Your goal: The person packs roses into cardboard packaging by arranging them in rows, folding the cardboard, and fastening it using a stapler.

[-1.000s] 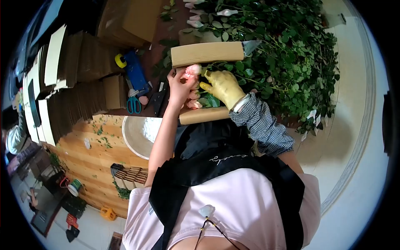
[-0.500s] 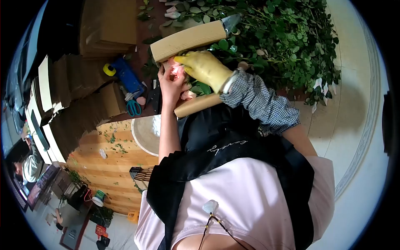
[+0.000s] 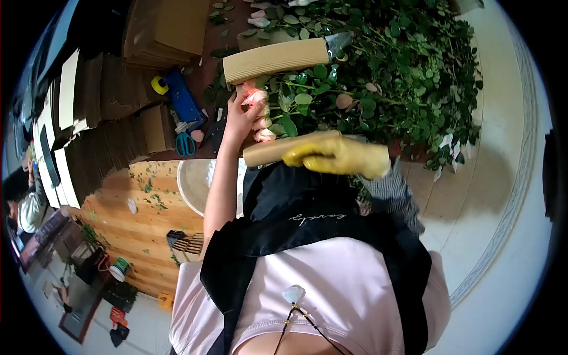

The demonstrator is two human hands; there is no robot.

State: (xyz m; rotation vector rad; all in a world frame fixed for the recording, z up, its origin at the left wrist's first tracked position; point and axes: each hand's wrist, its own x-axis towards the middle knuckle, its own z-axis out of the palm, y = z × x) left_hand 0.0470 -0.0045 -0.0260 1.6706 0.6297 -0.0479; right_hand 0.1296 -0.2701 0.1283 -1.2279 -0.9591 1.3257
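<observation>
Pink roses [image 3: 261, 124] — row between cardboard pieces

The blooms lie on the table [image 3: 231, 35], between the far cardboard piece [image 3: 277, 61] and the near cardboard piece [image 3: 272, 152]. Leafy stems [image 3: 414, 77] extend to the right of the blooms.

Left hand [image 3: 239, 118], bare: fingers and thumb at the upper blooms, touching them; whether the grip is closed on a bloom cannot be told. Right hand [image 3: 334, 157], yellow-gloved: fingers bent over the near cardboard piece; whether that grip is closed on it cannot be told either.

Teal-handled scissors [image 3: 185, 145] lie left of the left hand — beside a blue tool [image 3: 183, 100].
</observation>
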